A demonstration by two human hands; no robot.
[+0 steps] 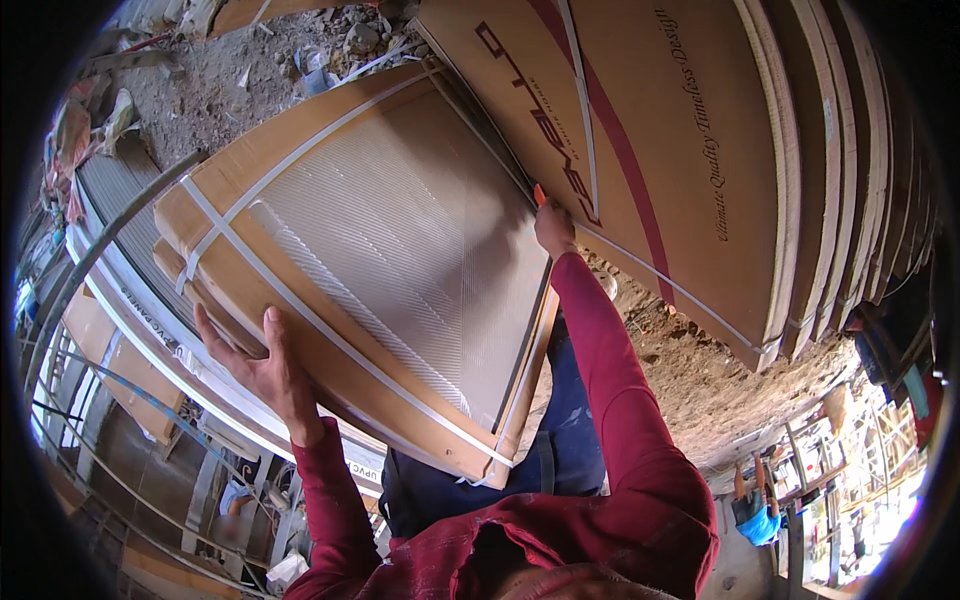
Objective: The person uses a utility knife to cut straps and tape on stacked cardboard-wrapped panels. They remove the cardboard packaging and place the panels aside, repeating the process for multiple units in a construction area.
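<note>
A large flat package (pixel 380 230) leans in front of me, with brown cardboard borders round a ribbed pale face under clear wrap. White strapping (pixel 300 290) crosses its cardboard edges. My left hand (pixel 262 365) rests against the package's left edge, fingers spread and stretched out. At the opposite edge, my right hand (pixel 556 228) is closed round a small orange tool (pixel 540 194); most of it is hidden in the fingers and its kind is unclear. That hand sits in the narrow gap beside a tall brown carton (pixel 640 130).
Several tall strapped cartons (pixel 800 200) stand in a row at the right. White-edged panels (pixel 140 315) and a curved metal rod (pixel 110 235) lie to the left. Rubble (pixel 362 40) covers the ground at the far side. A person in blue (pixel 757 515) is at the lower right.
</note>
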